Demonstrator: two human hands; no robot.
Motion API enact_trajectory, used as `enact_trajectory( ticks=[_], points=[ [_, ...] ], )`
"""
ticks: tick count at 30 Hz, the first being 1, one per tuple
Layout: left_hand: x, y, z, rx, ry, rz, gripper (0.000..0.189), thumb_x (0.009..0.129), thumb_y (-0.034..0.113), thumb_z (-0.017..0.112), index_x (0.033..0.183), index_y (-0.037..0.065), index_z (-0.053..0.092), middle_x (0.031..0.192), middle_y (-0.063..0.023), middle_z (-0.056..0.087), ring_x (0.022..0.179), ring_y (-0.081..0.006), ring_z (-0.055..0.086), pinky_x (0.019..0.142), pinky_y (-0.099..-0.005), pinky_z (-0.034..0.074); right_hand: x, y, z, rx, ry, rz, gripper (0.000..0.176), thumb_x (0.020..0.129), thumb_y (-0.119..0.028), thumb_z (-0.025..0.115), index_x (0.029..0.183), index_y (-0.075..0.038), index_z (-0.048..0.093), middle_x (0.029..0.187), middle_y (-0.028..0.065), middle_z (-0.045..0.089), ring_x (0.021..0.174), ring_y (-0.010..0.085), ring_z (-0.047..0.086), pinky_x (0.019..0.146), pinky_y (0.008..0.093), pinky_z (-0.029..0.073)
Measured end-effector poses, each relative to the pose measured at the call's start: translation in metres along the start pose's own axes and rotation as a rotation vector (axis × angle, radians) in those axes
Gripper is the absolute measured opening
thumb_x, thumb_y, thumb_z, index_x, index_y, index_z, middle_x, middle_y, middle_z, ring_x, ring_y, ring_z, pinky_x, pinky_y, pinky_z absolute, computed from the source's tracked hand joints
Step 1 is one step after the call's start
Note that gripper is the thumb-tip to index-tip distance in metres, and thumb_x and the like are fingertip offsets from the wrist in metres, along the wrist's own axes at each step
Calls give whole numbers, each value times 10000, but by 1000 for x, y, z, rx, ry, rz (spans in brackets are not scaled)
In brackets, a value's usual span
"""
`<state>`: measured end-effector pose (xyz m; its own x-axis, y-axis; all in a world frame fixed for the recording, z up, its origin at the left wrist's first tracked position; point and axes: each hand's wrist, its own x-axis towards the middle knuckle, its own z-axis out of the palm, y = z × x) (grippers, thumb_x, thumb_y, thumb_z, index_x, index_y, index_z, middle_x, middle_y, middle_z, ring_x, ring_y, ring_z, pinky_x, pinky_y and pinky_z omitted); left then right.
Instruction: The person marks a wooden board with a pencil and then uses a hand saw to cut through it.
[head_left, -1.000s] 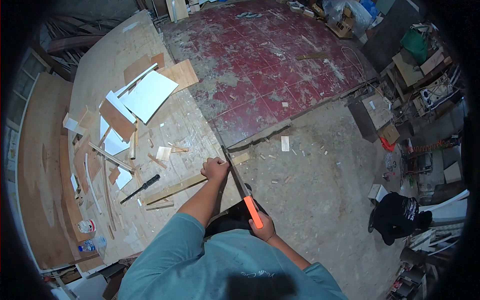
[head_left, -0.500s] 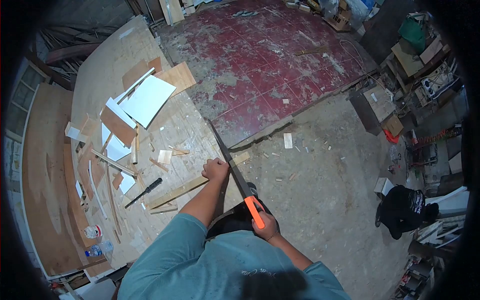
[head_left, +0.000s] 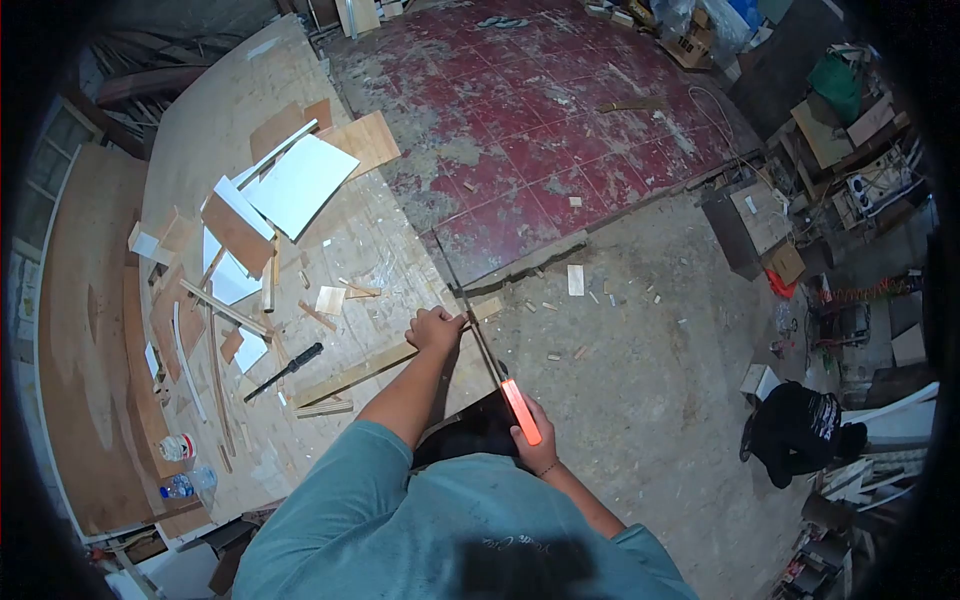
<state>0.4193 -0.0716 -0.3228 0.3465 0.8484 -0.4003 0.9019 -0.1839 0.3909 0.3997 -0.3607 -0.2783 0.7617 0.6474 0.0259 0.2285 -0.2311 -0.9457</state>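
Note:
My right hand (head_left: 536, 434) is closed around the orange handle of a handsaw (head_left: 521, 412). The saw's dark blade points away from me and crosses a wooden strip (head_left: 372, 371) near the workbench edge, appearing almost edge-on. On the near side of the blade, my left hand (head_left: 436, 329) grips the strip with curled fingers and holds it against the bench. Beyond the blade, the strip's end juts out past the edge. A black-handled tool with a thin shaft (head_left: 284, 372) lies left of the strip on the bench.
White panels (head_left: 300, 185), plywood offcuts (head_left: 368, 142) and thin sticks litter the workbench (head_left: 250, 70). Plastic bottles (head_left: 178, 487) stand at its near left. Wood scraps (head_left: 575, 280) dot the floor. A dark-clothed person (head_left: 797, 432) is bent low at the right.
The saw handle has shifted slightly forward and right, and the blade now looks narrower, turned more edge-on. My left hand stays on the strip. The view has shifted slightly.

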Motion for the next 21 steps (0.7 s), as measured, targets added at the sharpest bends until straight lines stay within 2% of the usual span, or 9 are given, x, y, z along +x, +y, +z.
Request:
enact_trajectory(
  ticks=[1, 3, 14, 16, 21],
  points=[
    [1, -2, 4, -4, 3, -7, 348, 711, 515, 763, 804, 185, 706, 1093, -85, 575, 1118, -307, 501, 951, -460, 329, 0, 2, -3, -1, -8, -3, 629, 778, -42, 652, 1380, -26, 467, 1192, 198, 645, 1123, 337, 624, 960, 389, 481],
    [1, -4, 12, -32, 57, 25, 357, 722, 530, 756, 831, 193, 714, 1105, -89, 569, 1125, -313, 500, 959, -462, 326, 0, 6, -7, 84, -110, 109, 596, 775, -32, 636, 1355, -16, 500, 1335, 215, 567, 1242, 332, 556, 1036, 365, 433],
    [-5, -12, 14, -56, 95, 72, 341, 696, 468, 758, 858, 171, 712, 1086, -84, 566, 1105, -299, 492, 953, -444, 322, 8, -2, -5, -2, -94, -17, 596, 760, -8, 610, 1348, -7, 517, 1304, 222, 586, 1204, 364, 576, 999, 382, 473],
    [-7, -20, 18, -76, 175, 211, 373, 658, 457, 773, 872, 161, 701, 1051, -97, 580, 1077, -314, 505, 920, -451, 352, 14, -11, -5, 14, -102, 30, 535, 769, -34, 591, 1296, 43, 546, 1276, 231, 606, 1198, 348, 594, 1017, 380, 457],
    [-8, -20, 19, -91, 175, 203, 395, 656, 439, 783, 919, 160, 690, 1049, -96, 579, 1079, -311, 502, 923, -449, 343, 14, 5, -6, 1, -104, -32, 574, 756, -7, 603, 1325, 2, 534, 1288, 236, 591, 1176, 357, 597, 980, 377, 487]
  ],
)
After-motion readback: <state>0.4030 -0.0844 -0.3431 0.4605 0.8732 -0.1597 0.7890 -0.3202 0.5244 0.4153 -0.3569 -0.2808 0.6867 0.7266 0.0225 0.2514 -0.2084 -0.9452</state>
